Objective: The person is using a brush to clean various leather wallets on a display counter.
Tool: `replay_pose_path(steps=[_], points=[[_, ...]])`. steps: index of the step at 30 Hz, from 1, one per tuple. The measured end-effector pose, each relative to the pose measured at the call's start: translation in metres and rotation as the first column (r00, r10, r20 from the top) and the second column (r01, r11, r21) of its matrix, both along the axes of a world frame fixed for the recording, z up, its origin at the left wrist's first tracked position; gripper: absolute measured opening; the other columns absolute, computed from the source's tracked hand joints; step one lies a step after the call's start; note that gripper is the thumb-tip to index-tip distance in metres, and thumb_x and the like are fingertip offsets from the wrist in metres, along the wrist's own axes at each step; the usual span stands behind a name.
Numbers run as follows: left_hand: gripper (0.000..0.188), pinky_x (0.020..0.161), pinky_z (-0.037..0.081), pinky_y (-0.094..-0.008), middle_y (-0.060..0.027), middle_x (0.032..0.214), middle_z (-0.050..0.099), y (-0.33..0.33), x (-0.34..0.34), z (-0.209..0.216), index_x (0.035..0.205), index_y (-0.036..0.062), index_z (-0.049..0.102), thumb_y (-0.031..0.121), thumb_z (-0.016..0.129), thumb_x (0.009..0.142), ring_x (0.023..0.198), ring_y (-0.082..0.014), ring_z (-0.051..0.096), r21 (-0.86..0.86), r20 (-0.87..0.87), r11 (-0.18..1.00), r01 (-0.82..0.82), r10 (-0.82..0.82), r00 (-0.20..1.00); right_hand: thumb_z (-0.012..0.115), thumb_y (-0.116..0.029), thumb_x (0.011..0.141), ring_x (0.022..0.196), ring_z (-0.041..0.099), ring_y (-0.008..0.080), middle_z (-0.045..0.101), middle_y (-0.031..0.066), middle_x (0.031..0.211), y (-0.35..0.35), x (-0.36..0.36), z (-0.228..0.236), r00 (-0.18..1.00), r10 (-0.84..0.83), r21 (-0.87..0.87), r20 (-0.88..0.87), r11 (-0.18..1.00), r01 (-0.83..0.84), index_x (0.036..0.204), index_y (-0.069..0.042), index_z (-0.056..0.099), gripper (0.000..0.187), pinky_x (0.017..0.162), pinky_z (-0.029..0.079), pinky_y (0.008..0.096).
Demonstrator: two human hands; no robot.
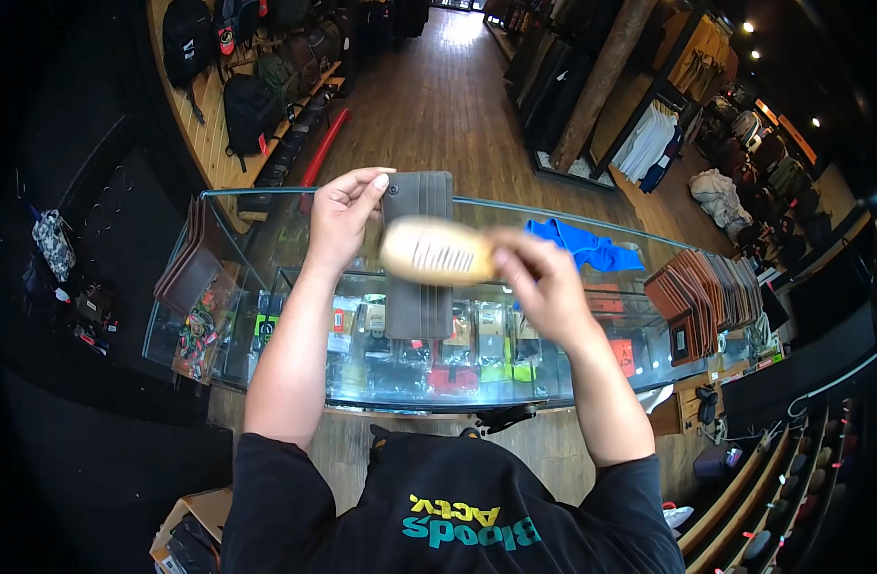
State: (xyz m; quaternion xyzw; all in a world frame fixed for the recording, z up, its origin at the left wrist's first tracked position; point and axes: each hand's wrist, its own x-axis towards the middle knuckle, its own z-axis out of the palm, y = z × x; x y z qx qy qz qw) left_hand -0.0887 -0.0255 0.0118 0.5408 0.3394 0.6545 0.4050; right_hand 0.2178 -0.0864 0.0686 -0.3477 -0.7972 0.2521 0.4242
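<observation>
Above the glass display table (266,230), our left hand (341,218) pinches a long grey-brown leather wallet (419,306) by its top; our right hand (543,282) clasps a tan wooden brush (436,251) (blurred) against it.

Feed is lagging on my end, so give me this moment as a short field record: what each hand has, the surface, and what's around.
left hand: holds long dark brown wallet up by its top corner
right hand: holds tan oval brush against the wallet, motion-blurred
surface: glass display counter, packaged goods inside
on counter: wallet stacks left and right, blue cloth
background: backpacks on wall
</observation>
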Motion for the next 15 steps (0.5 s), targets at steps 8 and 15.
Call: replay_pose_path(steps=[8,15], points=[[0.025,0.077,0.058,-0.0215,-0.0014,0.11,0.084,0.001,-0.003,-0.002,0.13,0.0043,0.08,0.021,0.073,0.113,0.095,-0.0049,0.076,0.005,0.005,0.999,-0.054,0.054,0.999,0.073,-0.005,0.1,0.115,0.08,0.0288,0.082,0.0159,0.125,-0.01,0.015,-0.013,0.839,0.317,-0.107,0.441,0.947,-0.302,0.144,-0.011,0.075,0.044,0.098,0.056,0.0452],[0.024,0.075,0.055,-0.0209,0.0015,0.105,0.083,-0.003,-0.001,-0.001,0.128,0.0053,0.082,0.022,0.075,0.112,0.091,-0.0028,0.074,-0.005,0.027,0.999,-0.053,0.053,0.998,0.072,0.0,0.098,0.107,0.08,0.04,0.081,0.0219,0.12,-0.017,0.019,0.008,0.767,0.336,-0.181,0.546,0.942,-0.284,0.137,-0.007,0.078,0.04,0.095,0.065,0.0448]])
